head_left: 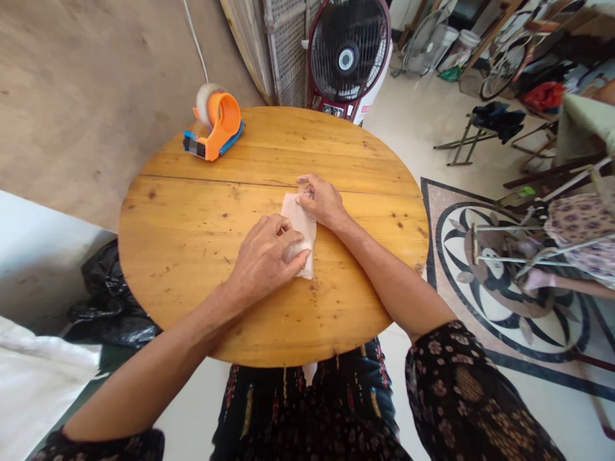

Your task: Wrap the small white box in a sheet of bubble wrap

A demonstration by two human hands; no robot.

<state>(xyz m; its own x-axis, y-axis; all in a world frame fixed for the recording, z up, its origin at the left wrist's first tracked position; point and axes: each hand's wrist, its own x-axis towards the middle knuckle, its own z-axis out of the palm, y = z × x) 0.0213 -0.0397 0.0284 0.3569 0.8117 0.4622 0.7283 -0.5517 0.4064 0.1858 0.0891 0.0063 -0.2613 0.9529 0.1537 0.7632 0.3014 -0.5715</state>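
Apparently the pale sheet (301, 221) at the table's (192, 250) middle is already a narrow strip, handling unfinished. Left hand (269, 248) bends over its 6 o'clock end, fingers curled; right hand (324, 203) meets its 12 o'clock end, fingertip and thumb apart. Whether either pinches, I can't tell. Tape (218, 123) sits at 11.

Desk (202, 237): wood, grain and knots visible, smooth, low varnished sheen. Folded piece (298, 214) on it: thin, matt, finely creased; cloth or paper cannot be determined. Tape dispenser (216, 137): smooth plastic, fitted with translucent tape (204, 105). Bag (113, 301): black plastic film, crinkled, glossy. Panel (291, 48): woven, rough, matt. Floor (408, 131): smooth, glossy, reflective.
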